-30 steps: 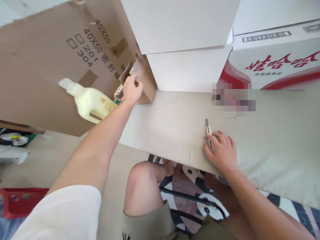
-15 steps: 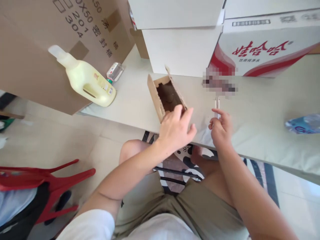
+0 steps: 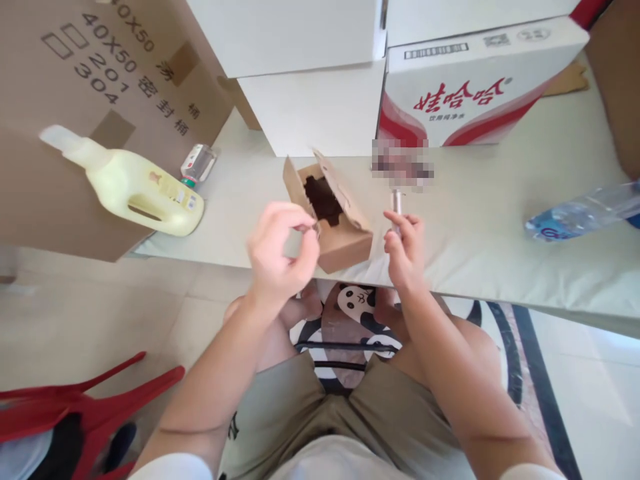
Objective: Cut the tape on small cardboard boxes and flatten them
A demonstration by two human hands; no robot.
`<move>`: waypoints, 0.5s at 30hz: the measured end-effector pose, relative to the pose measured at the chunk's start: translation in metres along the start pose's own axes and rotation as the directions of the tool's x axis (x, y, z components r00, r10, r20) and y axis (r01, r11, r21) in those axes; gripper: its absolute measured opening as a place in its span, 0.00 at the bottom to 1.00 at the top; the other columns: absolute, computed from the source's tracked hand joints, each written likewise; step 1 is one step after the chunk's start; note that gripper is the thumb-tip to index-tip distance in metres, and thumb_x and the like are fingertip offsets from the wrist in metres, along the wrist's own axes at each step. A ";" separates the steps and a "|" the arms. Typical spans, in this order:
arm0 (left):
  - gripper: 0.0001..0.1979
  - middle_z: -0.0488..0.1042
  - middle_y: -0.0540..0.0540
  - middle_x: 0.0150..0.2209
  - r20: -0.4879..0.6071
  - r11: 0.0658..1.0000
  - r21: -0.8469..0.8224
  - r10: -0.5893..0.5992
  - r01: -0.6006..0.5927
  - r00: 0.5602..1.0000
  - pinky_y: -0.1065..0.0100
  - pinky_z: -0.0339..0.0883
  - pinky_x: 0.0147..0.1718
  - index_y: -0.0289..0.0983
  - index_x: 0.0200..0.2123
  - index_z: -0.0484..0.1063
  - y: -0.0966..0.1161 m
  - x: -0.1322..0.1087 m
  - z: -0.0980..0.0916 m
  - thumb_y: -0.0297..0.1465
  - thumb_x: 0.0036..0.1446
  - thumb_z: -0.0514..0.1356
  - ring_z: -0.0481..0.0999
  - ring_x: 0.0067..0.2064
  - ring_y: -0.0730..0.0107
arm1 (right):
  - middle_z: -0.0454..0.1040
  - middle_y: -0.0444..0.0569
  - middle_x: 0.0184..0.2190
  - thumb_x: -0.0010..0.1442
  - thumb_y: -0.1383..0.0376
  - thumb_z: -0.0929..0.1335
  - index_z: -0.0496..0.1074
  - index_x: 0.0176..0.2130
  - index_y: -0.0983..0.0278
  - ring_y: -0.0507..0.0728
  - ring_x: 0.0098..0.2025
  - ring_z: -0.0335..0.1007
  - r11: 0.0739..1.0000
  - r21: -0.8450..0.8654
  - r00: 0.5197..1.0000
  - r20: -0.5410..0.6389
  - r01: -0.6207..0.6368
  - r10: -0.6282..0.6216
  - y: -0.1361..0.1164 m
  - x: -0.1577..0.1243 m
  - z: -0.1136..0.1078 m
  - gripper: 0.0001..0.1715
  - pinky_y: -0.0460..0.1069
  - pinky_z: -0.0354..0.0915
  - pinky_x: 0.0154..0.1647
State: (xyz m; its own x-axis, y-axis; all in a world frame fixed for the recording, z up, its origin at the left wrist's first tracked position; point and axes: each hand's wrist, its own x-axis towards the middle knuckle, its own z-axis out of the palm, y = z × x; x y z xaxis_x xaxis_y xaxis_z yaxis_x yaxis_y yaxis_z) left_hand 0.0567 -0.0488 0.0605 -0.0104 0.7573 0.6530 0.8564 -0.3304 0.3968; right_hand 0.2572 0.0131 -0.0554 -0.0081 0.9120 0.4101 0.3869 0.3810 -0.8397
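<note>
My left hand (image 3: pixel 283 250) is raised at the near left side of a small open cardboard box (image 3: pixel 345 250). Its thumb and index finger meet in a pinch, with a tiny thin thing at the tips that I cannot make out. The box has its flaps up and a dark inside. To the right of it, my right hand (image 3: pixel 405 250) grips a slim whitish-silver stick-like tool (image 3: pixel 397 199), which points away from me over the cloth. Just beyond the tool's tip lies a blurred-out patch (image 3: pixel 403 163) whose content is hidden.
On the pale cloth-covered table (image 3: pixel 475 247), a yellow jug-shaped bottle (image 3: pixel 150 193) and a small clear bottle (image 3: pixel 197 165) are at left. A plastic water bottle (image 3: pixel 575 213) lies at right. White cartons (image 3: pixel 315 107) and a red-and-white carton (image 3: pixel 465 100) line the back. A red chair (image 3: pixel 100 407) is lower left.
My left hand has come away from the box's near edge to its left, its spread fingers now pinched. My right hand keeps its tool. The whole view has shifted.
</note>
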 end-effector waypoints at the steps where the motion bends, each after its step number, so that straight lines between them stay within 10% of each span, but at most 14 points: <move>1: 0.10 0.74 0.43 0.38 -0.058 0.999 0.032 -0.006 0.008 0.998 0.50 0.75 0.48 0.46 0.39 0.71 -0.012 0.001 -0.002 0.40 0.65 0.52 0.76 0.46 0.57 | 0.61 0.56 0.52 0.67 0.53 0.60 0.71 0.56 0.60 0.58 0.44 0.68 1.000 0.014 1.000 0.012 -0.013 0.013 -0.001 -0.003 0.002 0.24 0.59 0.72 0.47; 5: 0.09 0.73 0.43 0.48 -0.112 0.996 0.035 -0.075 0.079 0.991 0.51 0.72 0.55 0.47 0.42 0.71 -0.060 0.017 0.006 0.41 0.63 0.55 0.74 0.56 0.56 | 0.60 0.55 0.53 0.63 0.52 0.66 0.71 0.56 0.59 0.55 0.39 0.67 0.990 0.105 0.993 0.084 -0.094 0.085 -0.009 -0.006 0.008 0.25 0.61 0.71 0.50; 9: 0.15 0.71 0.43 0.59 0.135 0.947 -0.049 -0.308 0.317 0.942 0.54 0.67 0.61 0.45 0.50 0.71 -0.101 0.054 0.038 0.44 0.64 0.56 0.67 0.65 0.55 | 0.59 0.56 0.55 0.62 0.50 0.66 0.69 0.58 0.59 0.56 0.41 0.67 0.984 0.151 0.988 0.132 -0.100 0.080 -0.011 -0.009 0.012 0.28 0.60 0.72 0.49; 15: 0.17 0.74 0.45 0.57 0.371 0.916 -0.161 -0.288 0.367 0.883 0.53 0.63 0.64 0.45 0.53 0.71 -0.107 0.078 0.082 0.36 0.60 0.62 0.70 0.62 0.55 | 0.56 0.57 0.56 0.54 0.53 0.70 0.68 0.59 0.59 0.58 0.43 0.66 0.990 0.112 0.984 0.161 -0.091 0.072 -0.015 -0.012 0.010 0.35 0.59 0.73 0.43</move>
State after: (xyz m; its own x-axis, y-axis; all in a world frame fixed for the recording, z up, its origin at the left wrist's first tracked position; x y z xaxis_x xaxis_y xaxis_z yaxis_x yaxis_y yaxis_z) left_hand 0.0071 0.0920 0.0162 -0.0644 0.9728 0.2225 0.6980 -0.1154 0.7068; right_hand 0.2422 -0.0026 -0.0513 -0.1284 0.9496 0.2860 0.2808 0.3114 -0.9078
